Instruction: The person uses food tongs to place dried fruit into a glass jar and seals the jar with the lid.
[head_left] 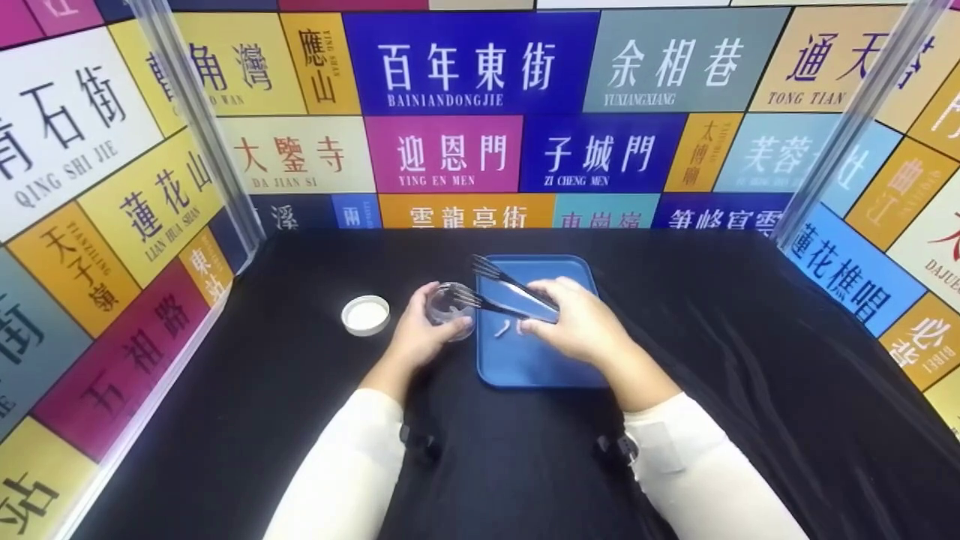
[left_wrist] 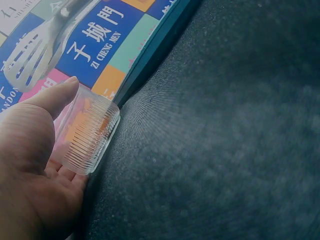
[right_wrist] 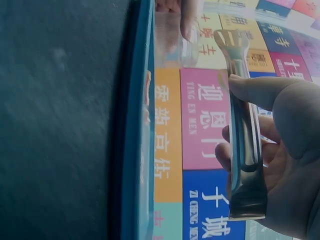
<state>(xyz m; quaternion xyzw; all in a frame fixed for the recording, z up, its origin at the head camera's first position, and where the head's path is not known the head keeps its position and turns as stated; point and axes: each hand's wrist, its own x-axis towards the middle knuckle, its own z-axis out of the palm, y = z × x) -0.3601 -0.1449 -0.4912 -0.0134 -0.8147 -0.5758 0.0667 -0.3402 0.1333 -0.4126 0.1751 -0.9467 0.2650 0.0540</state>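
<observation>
My left hand (head_left: 417, 334) grips a clear, ribbed plastic jar (left_wrist: 92, 135) at the left edge of a blue tray (head_left: 541, 369), thumb on one side and fingers round the other. In my right hand (head_left: 581, 322), above the tray, is a pair of metal tongs (right_wrist: 245, 150). The two slotted ends of the tongs stand apart and point left; one overlaps the jar's mouth in the head view. Small whitish strips (head_left: 502, 328) lie on the tray below the right hand. Some pale content shows dimly inside the jar in the head view.
A white round lid (head_left: 365, 315) lies on the black-covered table (head_left: 300, 420), left of the left hand. Colourful panels with printed characters (head_left: 465, 64) stand behind and at both sides, with clear corner posts (head_left: 847, 127). Cloth folds run along the table's right side.
</observation>
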